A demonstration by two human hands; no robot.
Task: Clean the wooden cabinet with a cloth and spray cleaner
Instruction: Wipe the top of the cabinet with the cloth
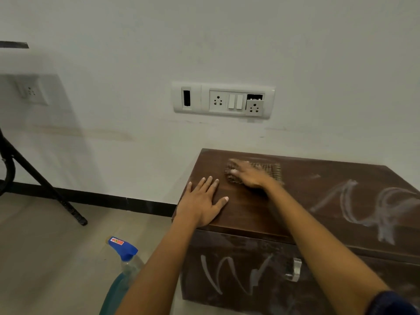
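Left hand (202, 201) flat on cabinet (250, 214) top, fingers spread and relaxed. Right hand (248, 176) presses cloth (266, 168) just beyond; blur hides whether its fingers curl. Wood near fingers looks clean; white smears (363, 208) well right and on front unwiped. Spray bottle (127, 260) on floor.

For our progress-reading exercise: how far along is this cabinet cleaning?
Done: the left part of the cabinet top looks mark-free. In hand: the right hand presses the cloth there; the left hand rests flat. Left: white streaks on the top's right side and the front.
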